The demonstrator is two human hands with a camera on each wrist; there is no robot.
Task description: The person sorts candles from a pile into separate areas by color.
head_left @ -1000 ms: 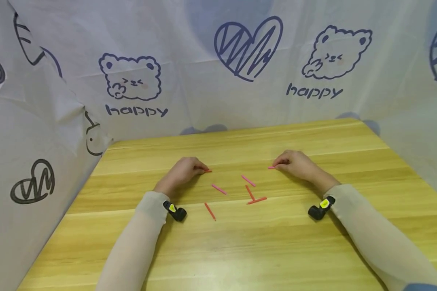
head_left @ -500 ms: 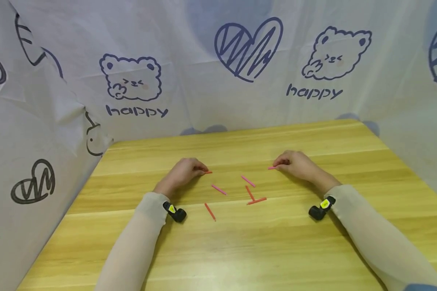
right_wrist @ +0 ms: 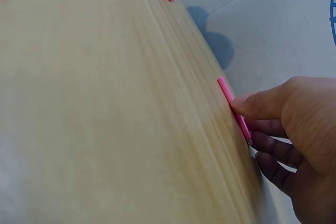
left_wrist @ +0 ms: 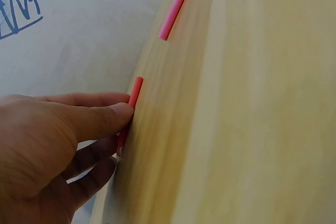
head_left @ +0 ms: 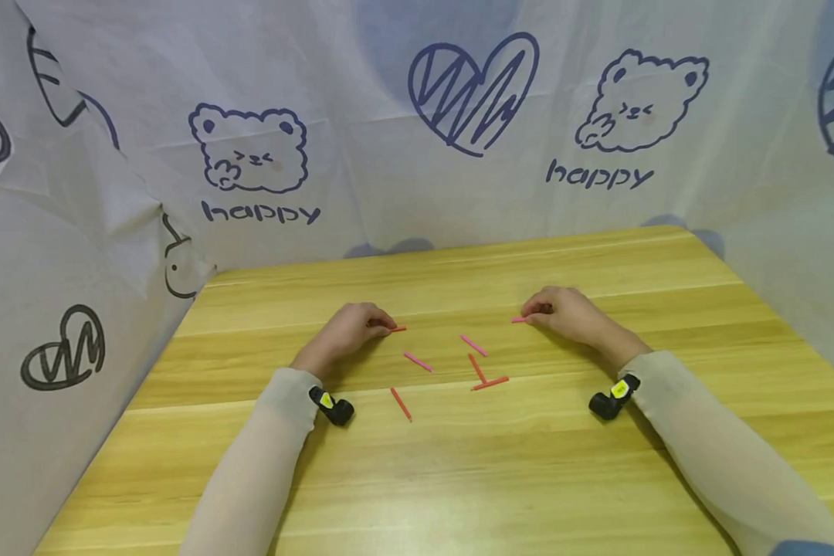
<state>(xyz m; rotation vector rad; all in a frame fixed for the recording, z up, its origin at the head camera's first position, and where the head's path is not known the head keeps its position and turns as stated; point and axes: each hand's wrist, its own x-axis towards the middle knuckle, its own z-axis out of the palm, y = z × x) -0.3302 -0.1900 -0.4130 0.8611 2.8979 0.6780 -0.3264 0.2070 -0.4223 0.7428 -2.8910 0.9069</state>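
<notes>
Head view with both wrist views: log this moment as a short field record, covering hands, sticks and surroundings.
Left hand: pinches a red stick
Right hand: pinches a pink stick
Loose pink sticks: two, lying apart
Red stick pair: loose, arranged in a T shape
Lone red stick: loose, nearest the wearer
Surface: wood-grain table
Backdrop: white cloth with drawn bears, hearts and "happy"

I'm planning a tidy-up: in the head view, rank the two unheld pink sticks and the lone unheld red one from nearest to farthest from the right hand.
From the right hand:
1. Right unheld pink stick: left of the hand.
2. Left unheld pink stick: farther left.
3. Lone red stick: farthest left, lowest in view.
</notes>
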